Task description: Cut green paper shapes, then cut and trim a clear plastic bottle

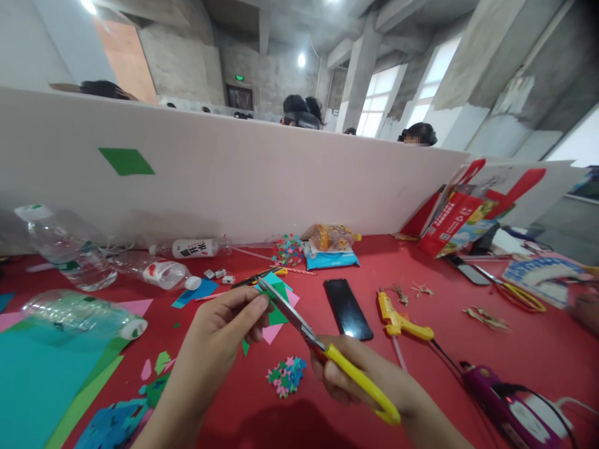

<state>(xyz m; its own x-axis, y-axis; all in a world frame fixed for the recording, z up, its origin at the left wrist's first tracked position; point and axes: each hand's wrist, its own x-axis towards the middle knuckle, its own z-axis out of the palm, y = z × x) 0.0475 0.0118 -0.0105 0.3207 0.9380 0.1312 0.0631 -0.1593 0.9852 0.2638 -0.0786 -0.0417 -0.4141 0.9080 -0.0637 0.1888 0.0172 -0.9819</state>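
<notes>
My right hand (349, 374) grips a pair of scissors (299, 324) with yellow handles, the blades pointing up and left. The blade tips are at the fingertips of my left hand (234, 318), which is closed in a pinch. A bit of green paper shows at those fingertips, mostly hidden by the fingers and blades. Behind the blades lie green and pink paper pieces (271, 335). Below my hands, a small heap of paper stars (286, 376) in blue, pink and green rests on the red table (243, 405).
Clear plastic bottles (88, 312) and coloured paper sheets (37, 374) lie at the left. A black phone (347, 310), yellow glue gun (397, 321) and purple power strip (505, 399) are to the right. A white partition (234, 174) stands behind. Another person's hand (587, 312) is at the far right.
</notes>
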